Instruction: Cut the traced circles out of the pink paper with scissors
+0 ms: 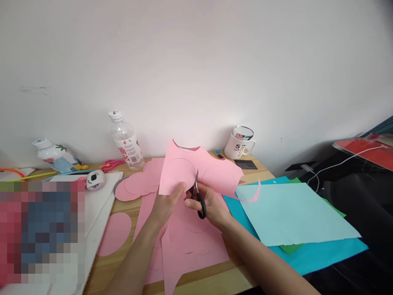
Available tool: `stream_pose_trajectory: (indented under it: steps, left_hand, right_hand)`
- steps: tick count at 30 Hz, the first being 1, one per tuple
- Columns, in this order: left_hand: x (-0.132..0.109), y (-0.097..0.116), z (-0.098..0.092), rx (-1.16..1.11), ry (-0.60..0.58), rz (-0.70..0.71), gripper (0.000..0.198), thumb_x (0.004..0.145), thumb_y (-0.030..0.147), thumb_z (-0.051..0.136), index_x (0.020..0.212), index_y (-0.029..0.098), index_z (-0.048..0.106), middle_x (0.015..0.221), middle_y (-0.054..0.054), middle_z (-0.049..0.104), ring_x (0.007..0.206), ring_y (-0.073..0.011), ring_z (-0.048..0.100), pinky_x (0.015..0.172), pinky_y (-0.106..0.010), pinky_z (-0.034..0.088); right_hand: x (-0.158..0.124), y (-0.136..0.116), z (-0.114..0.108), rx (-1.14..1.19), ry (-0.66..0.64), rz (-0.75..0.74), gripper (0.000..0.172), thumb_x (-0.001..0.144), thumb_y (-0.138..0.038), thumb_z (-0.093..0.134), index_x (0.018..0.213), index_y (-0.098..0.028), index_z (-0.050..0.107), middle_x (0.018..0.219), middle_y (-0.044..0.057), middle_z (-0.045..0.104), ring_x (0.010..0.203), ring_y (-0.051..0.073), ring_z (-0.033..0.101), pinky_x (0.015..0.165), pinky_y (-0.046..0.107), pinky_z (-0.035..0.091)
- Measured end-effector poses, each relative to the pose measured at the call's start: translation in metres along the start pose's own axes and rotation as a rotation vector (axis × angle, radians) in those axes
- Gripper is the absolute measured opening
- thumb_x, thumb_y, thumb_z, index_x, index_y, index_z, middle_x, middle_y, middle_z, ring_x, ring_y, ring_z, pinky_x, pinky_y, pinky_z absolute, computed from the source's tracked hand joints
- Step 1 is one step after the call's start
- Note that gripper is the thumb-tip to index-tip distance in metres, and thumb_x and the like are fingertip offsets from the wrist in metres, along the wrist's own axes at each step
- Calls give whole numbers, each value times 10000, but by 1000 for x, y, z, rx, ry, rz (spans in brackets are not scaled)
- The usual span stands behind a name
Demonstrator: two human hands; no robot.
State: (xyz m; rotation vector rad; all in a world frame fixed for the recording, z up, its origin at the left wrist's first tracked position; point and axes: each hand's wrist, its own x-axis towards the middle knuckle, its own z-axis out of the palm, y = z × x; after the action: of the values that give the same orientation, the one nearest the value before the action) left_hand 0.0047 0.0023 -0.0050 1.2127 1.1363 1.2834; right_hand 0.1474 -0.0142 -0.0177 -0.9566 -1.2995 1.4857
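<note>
Holds pink paper (184, 160) in the left hand (170, 203) and black-handled scissors (201, 204) in the right hand (211, 203), with blades (197, 178) beside a drawn circle (178, 174), above pink sheets (201, 252) on the table (124, 250). Faces a plastic bottle (127, 143) and white mug (235, 148).

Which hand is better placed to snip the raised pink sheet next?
Probably the right hand: it holds the scissors, blades at the raised pink sheet, which the left hand grips.

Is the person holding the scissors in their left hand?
No, the right hand holds the black-handled scissors, while the left hand holds the pink sheet.
</note>
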Motion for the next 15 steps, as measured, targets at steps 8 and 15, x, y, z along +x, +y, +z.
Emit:
stream_pose_trajectory:
  steps: [8,15]
  left_hand:
    - [0,0,2,10,14,9,397,738,311,698,1120,218,643,1011,-62,721,1079,-260,620,958,-350,453]
    - [-1,-2,1,66,9,30,367,779,348,663,1119,214,640,995,-72,716,1163,-261,570,1004,-363,422]
  right_hand:
    - [1,1,-1,4,5,-5,436,610,-459,812,737,-198,488,713,-29,440,636,120,363,581,258,308]
    - [0,1,-1,1,-17,-13,428,615,-445,813,740,-199,486,710,-31,437,638,123,368,578,257,304]
